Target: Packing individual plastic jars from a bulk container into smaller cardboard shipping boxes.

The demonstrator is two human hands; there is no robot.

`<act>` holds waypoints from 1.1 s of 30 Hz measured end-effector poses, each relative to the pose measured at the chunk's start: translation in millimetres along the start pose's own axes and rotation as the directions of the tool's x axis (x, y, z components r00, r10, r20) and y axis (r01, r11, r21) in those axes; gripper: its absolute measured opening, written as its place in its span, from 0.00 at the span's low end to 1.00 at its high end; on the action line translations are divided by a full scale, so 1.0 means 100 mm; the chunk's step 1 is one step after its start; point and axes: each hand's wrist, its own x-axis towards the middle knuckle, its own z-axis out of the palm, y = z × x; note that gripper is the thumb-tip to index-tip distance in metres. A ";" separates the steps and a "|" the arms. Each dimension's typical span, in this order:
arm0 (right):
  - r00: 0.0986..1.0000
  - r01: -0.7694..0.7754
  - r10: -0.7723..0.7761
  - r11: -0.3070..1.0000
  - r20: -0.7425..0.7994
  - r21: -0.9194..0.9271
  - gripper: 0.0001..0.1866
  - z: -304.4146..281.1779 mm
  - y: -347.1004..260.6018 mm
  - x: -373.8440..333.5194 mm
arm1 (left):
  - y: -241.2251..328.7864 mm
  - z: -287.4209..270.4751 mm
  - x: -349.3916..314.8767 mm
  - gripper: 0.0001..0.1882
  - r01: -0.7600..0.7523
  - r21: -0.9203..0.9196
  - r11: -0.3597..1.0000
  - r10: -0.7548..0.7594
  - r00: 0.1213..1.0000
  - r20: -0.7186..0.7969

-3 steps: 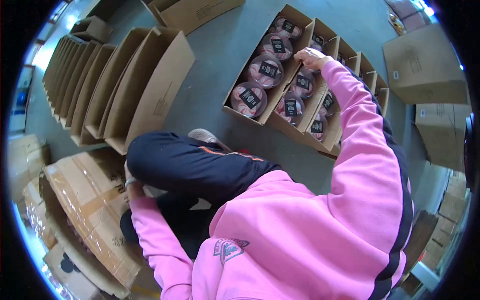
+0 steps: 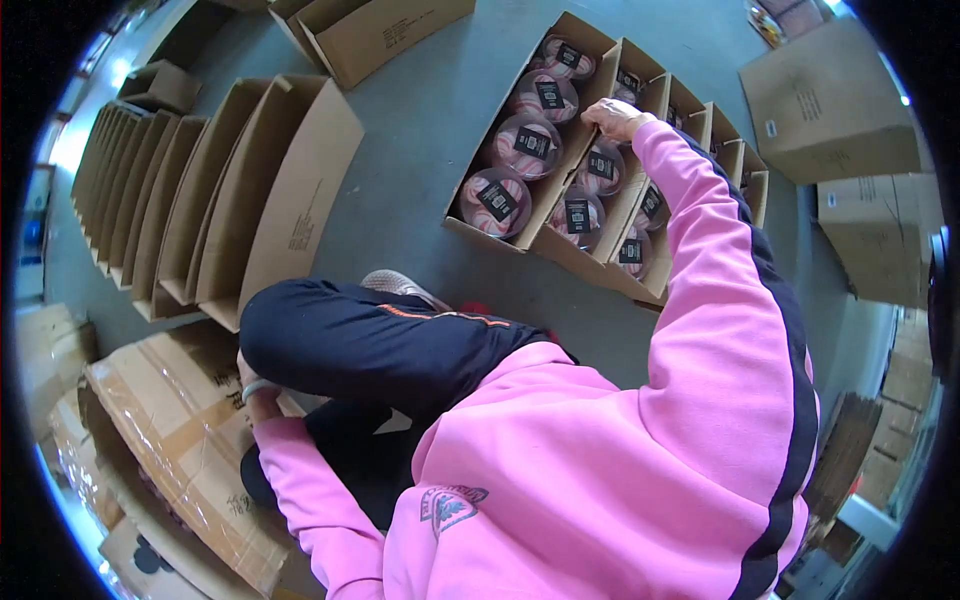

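My right hand is closed over the top edge of an open cardboard carton, at the wall it shares with the neighbouring carton. Clear round tubs stand inside in a row, with pink-and-white striped contents and black labels. Alongside, touching it, a second carton holds similar tubs, partly hidden by my hand and sleeve. My left hand hangs down beside my bent knee, a light band at its wrist. The knee hides its fingers.
A row of nested cartons stands at the left, with another open carton behind. A large taped box is by my left arm. Closed boxes are stacked at the right. More open cartons extend beyond my right forearm.
The whole view has shifted slightly, with the cartons appearing a little further left. My right hand keeps its hold on the carton edge.
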 end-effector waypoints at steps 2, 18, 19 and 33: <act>0.996 0.083 -0.086 0.993 -0.036 -0.087 0.09 0.00 0.12 -0.12 | 0.01 -0.08 0.06 0.23 0.087 -0.039 0.995 -0.090 0.990 -0.104; 0.964 -0.107 0.029 0.952 -0.263 -0.287 0.15 0.69 -0.47 -1.27 | 0.31 -0.46 0.52 0.30 0.276 0.060 0.959 -0.251 0.929 -0.271; 0.966 -0.110 0.055 0.972 -0.252 -0.209 0.17 0.65 -0.82 -1.37 | 0.39 -0.15 0.59 0.29 0.232 -0.015 0.973 -0.229 0.943 -0.240; 0.888 -0.422 0.433 0.901 -0.154 0.104 0.18 1.07 -1.77 -1.00 | 0.82 0.46 0.96 0.23 0.264 0.228 0.937 -0.240 0.963 -0.126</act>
